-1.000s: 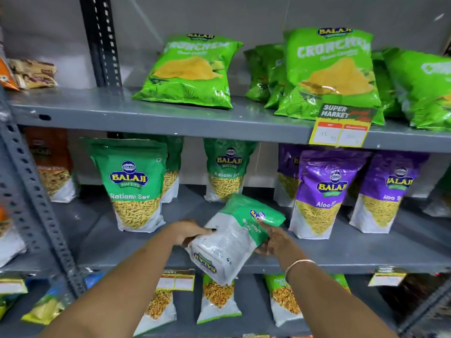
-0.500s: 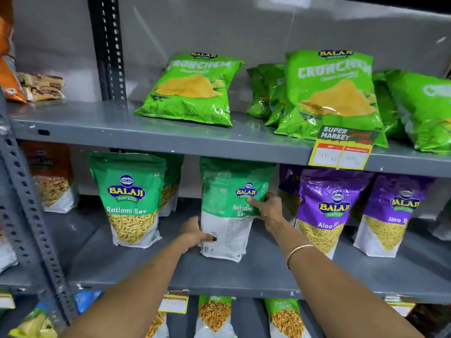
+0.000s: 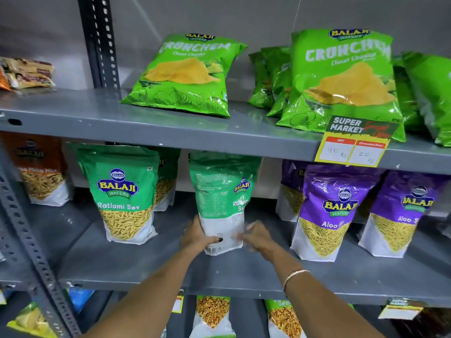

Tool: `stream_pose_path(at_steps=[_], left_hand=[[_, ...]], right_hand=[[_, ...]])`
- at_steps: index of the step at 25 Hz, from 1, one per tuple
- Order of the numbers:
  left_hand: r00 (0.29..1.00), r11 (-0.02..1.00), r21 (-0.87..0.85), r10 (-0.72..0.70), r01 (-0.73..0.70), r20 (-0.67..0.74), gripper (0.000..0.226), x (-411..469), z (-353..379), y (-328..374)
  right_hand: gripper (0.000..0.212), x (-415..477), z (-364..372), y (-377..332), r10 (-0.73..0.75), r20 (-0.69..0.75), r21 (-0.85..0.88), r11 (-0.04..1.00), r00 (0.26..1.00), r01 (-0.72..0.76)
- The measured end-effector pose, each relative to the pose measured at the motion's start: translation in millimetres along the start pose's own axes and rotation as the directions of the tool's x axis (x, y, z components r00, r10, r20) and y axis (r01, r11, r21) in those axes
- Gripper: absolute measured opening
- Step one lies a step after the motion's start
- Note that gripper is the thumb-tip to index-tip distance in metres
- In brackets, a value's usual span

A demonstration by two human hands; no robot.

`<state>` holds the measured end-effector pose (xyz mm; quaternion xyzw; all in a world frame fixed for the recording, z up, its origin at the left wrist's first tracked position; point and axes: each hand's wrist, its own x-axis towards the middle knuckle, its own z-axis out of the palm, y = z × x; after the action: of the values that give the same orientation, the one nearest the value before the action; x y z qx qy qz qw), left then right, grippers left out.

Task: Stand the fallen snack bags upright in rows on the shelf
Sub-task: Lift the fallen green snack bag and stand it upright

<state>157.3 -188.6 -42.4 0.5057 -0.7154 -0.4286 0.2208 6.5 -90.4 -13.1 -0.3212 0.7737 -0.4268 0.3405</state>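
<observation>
Two bare hands work at the base of a green-and-white plastic pouch of Ratlami Sev, which stands on the grey metal middle shelf with its back panel turned partly toward the camera. The left hand has its grip closed on the pouch's lower left corner, thumb across the white panel; the right hand is blurred at the lower right edge, and whether its grip is clamped on the pouch or merely beside it cannot be told. To finish this step well, the person would likely twist the pouch so its printed front faces out, flatten the bottom gusset against the shelf, and line it up with the front-facing green Ratlami Sev pouch standing to its left, letting go only once it balances alone. Clear windows in the pouches show their contents: thin yellow sev strands fill the lower half of the green pouch on the left and of the purple Aloo Sev pouches standing to the right. On the shelf above, bright green Crunchem crisp bags lean back rather than standing straight, so they seem to need attention too.
</observation>
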Motion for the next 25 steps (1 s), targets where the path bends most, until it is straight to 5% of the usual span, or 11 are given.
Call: stream_pose_path(at_steps=[3,4,6,8,12,15,19,22,25], left_hand=[[0.979,0.994,-0.109,0.03,-0.007,0.203,0.07,-14,-14,14],[0.953,0.988,-0.15,0.014,0.033,0.303,0.054,-16,-20,16],[0.903,0.973,-0.199,-0.018,0.114,0.43,0.021,-19,-33,20],[0.866,0.943,-0.269,-0.04,0.198,0.498,0.004,-17,-39,20],[0.876,0.908,-0.355,-0.027,0.223,0.481,0.01,-16,-35,16],[0.926,0.932,-0.319,-0.042,0.172,0.376,0.046,-10,-28,13],[0.966,0.964,-0.255,-0.006,0.073,0.257,0.082,6,-21,17],[0.959,0.956,-0.29,0.052,0.033,0.279,0.087,10,-12,24],[0.983,0.962,-0.272,0.021,0.029,0.18,0.086,11,-4,22]], right_hand=[[0.039,-3,15,16,0.021,0.094,0.033,0.999,0.995,-0.024],[0.049,-2,20,20,-0.013,0.066,0.034,0.999,0.998,0.01],[0.105,1,30,24,-0.082,0.06,0.017,0.997,0.995,0.082],[0.118,1,40,26,-0.103,0.091,-0.012,0.994,0.99,0.105],[0.103,-8,40,16,-0.151,-0.046,0.056,0.987,0.987,0.153],[0.072,0,27,21,-0.16,0.02,0.152,0.976,0.987,0.155],[0.081,15,1,27,-0.231,0.098,0.08,0.971,0.968,0.224],[0.059,21,-13,24,-0.23,0.116,0.065,0.973,0.966,0.223],[0.048,29,-20,28,-0.201,-0.036,0.125,0.971,0.979,0.204]])
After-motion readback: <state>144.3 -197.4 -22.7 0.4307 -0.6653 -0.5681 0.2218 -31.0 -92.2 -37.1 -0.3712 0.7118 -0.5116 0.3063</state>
